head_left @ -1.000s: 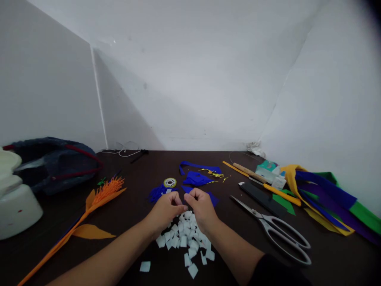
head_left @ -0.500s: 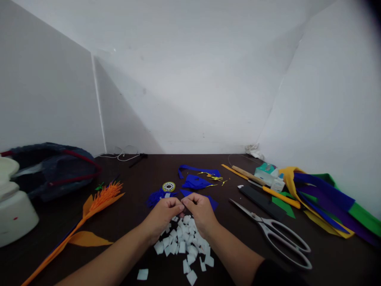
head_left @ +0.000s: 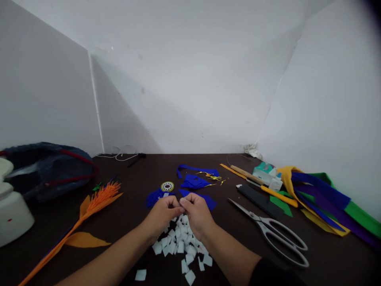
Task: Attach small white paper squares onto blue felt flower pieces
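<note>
My left hand [head_left: 167,211] and my right hand [head_left: 195,210] meet at the fingertips over the middle of the table. Both are closed in a pinch; whatever sits between the fingers is too small or hidden to make out. Below and between the wrists lies a loose heap of small white paper-like pieces [head_left: 180,240]. Just beyond my left hand are a bundle of dark blue strips [head_left: 156,197] and a round yellow-rimmed spool [head_left: 167,186]. Beyond my right hand lie blue pieces of crepe-like material [head_left: 195,181], partly covered by the hand.
Large scissors [head_left: 268,230] lie right, near a black flat piece [head_left: 260,201] and a yellow-handled cutter [head_left: 279,196]. Coloured sheets [head_left: 321,198] pile at far right. An orange paper flower [head_left: 102,198], a white jar [head_left: 13,212] and a dark bag [head_left: 50,171] occupy the left.
The whole view has shifted slightly, with things appearing a little further left. Both hands keep the same fingertip pinch over the white pieces.
</note>
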The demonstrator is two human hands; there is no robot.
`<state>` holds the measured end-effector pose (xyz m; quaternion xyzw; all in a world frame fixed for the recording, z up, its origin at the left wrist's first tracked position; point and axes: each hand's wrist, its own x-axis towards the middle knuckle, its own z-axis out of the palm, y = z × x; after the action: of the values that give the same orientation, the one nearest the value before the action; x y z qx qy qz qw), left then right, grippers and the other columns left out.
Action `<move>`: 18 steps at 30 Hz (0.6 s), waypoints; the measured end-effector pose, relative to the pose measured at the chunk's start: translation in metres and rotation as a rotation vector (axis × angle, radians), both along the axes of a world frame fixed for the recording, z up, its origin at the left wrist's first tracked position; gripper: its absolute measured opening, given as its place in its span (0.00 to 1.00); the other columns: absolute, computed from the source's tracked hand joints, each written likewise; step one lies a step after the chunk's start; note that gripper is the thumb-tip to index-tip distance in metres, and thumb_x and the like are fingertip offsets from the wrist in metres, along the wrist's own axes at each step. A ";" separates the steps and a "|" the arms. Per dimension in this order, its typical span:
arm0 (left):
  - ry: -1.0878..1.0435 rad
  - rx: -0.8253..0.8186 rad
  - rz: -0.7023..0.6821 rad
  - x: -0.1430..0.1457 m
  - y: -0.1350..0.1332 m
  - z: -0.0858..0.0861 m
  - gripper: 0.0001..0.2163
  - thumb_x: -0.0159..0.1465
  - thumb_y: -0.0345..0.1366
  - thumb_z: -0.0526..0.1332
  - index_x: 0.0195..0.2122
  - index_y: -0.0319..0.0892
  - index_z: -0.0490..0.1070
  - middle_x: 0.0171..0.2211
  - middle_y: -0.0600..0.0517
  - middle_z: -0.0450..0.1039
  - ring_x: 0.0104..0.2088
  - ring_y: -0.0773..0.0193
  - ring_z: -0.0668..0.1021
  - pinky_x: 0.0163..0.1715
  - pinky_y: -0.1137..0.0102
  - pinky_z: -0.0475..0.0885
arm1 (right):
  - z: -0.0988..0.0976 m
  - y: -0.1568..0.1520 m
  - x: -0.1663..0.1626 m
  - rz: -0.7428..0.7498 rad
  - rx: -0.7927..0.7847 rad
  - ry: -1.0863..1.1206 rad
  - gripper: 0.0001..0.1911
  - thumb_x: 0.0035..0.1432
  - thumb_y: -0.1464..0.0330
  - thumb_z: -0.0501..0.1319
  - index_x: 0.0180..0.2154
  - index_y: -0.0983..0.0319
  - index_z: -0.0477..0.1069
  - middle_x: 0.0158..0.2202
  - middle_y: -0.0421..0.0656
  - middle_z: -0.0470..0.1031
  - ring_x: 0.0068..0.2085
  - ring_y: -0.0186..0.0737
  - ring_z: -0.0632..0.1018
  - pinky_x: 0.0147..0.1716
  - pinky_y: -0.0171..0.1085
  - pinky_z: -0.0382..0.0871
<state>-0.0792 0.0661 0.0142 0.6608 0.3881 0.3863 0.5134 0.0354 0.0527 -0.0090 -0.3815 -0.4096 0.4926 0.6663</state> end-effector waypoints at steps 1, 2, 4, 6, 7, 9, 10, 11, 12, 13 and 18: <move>-0.006 -0.008 -0.014 0.000 0.000 0.000 0.10 0.48 0.38 0.60 0.17 0.40 0.60 0.17 0.58 0.59 0.21 0.70 0.62 0.23 0.74 0.57 | 0.000 0.000 0.000 -0.003 -0.005 0.005 0.10 0.40 0.69 0.60 0.18 0.63 0.59 0.16 0.34 0.58 0.21 0.28 0.60 0.23 0.31 0.56; -0.011 -0.013 -0.027 0.000 -0.001 -0.001 0.10 0.48 0.37 0.60 0.17 0.40 0.60 0.17 0.58 0.59 0.21 0.70 0.62 0.23 0.74 0.57 | 0.000 0.000 -0.001 -0.009 -0.007 0.006 0.11 0.40 0.69 0.60 0.17 0.63 0.58 0.16 0.33 0.57 0.20 0.28 0.59 0.22 0.31 0.55; -0.019 -0.016 -0.051 0.000 -0.001 -0.002 0.09 0.49 0.36 0.59 0.18 0.39 0.60 0.18 0.58 0.59 0.22 0.71 0.62 0.24 0.74 0.57 | 0.000 0.000 -0.001 -0.035 -0.007 0.011 0.12 0.40 0.69 0.61 0.17 0.62 0.56 0.16 0.33 0.55 0.20 0.28 0.58 0.21 0.30 0.54; -0.030 -0.019 -0.064 0.000 -0.002 -0.002 0.09 0.50 0.36 0.59 0.18 0.39 0.60 0.18 0.58 0.60 0.22 0.71 0.62 0.25 0.74 0.57 | -0.001 0.000 -0.001 -0.042 -0.008 0.030 0.13 0.40 0.69 0.62 0.17 0.62 0.55 0.16 0.32 0.55 0.20 0.28 0.58 0.21 0.30 0.54; -0.037 -0.023 -0.062 0.000 -0.002 -0.002 0.09 0.50 0.36 0.59 0.18 0.39 0.61 0.18 0.58 0.60 0.22 0.70 0.62 0.25 0.74 0.57 | -0.001 0.000 -0.001 -0.027 -0.010 0.051 0.14 0.40 0.69 0.62 0.17 0.62 0.55 0.16 0.32 0.55 0.20 0.28 0.58 0.21 0.30 0.54; -0.052 -0.038 -0.053 0.000 -0.002 -0.001 0.09 0.49 0.36 0.59 0.18 0.39 0.60 0.18 0.58 0.60 0.22 0.70 0.63 0.25 0.73 0.58 | 0.000 -0.002 -0.001 0.054 -0.012 0.113 0.12 0.40 0.68 0.62 0.19 0.63 0.58 0.17 0.33 0.57 0.20 0.28 0.60 0.22 0.31 0.56; -0.063 -0.047 -0.051 -0.001 -0.002 -0.001 0.09 0.49 0.37 0.59 0.18 0.39 0.60 0.18 0.57 0.61 0.22 0.70 0.64 0.25 0.73 0.58 | 0.001 -0.002 0.000 0.109 -0.012 0.147 0.11 0.41 0.67 0.62 0.20 0.63 0.60 0.18 0.34 0.59 0.21 0.28 0.61 0.22 0.31 0.57; -0.077 -0.056 -0.053 -0.001 -0.002 -0.001 0.10 0.49 0.37 0.59 0.18 0.39 0.61 0.18 0.57 0.62 0.22 0.69 0.64 0.26 0.73 0.58 | 0.003 -0.003 0.001 0.164 -0.013 0.176 0.09 0.42 0.66 0.62 0.22 0.63 0.63 0.19 0.35 0.60 0.21 0.29 0.62 0.23 0.32 0.58; -0.092 -0.065 -0.057 -0.002 -0.001 -0.001 0.10 0.50 0.37 0.59 0.17 0.39 0.61 0.18 0.56 0.63 0.23 0.69 0.65 0.26 0.73 0.59 | 0.004 -0.004 0.002 0.214 -0.013 0.192 0.09 0.42 0.66 0.62 0.24 0.64 0.65 0.20 0.36 0.62 0.22 0.29 0.63 0.24 0.33 0.59; -0.106 -0.072 -0.063 -0.002 -0.001 -0.001 0.10 0.50 0.37 0.59 0.18 0.39 0.61 0.19 0.56 0.64 0.23 0.69 0.66 0.27 0.73 0.59 | 0.005 -0.004 0.003 0.250 -0.012 0.192 0.09 0.42 0.66 0.62 0.26 0.64 0.66 0.21 0.37 0.64 0.22 0.29 0.64 0.25 0.33 0.60; -0.082 -0.078 -0.089 -0.004 -0.001 0.000 0.10 0.51 0.38 0.58 0.18 0.39 0.63 0.19 0.55 0.65 0.24 0.69 0.66 0.28 0.73 0.60 | 0.006 -0.001 0.008 0.204 0.008 0.121 0.08 0.41 0.68 0.63 0.21 0.65 0.65 0.19 0.38 0.65 0.21 0.30 0.64 0.23 0.33 0.59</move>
<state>-0.0834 0.0648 0.0145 0.6405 0.3519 0.3745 0.5706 0.0432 0.0515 -0.0030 -0.3049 -0.4073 0.5784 0.6377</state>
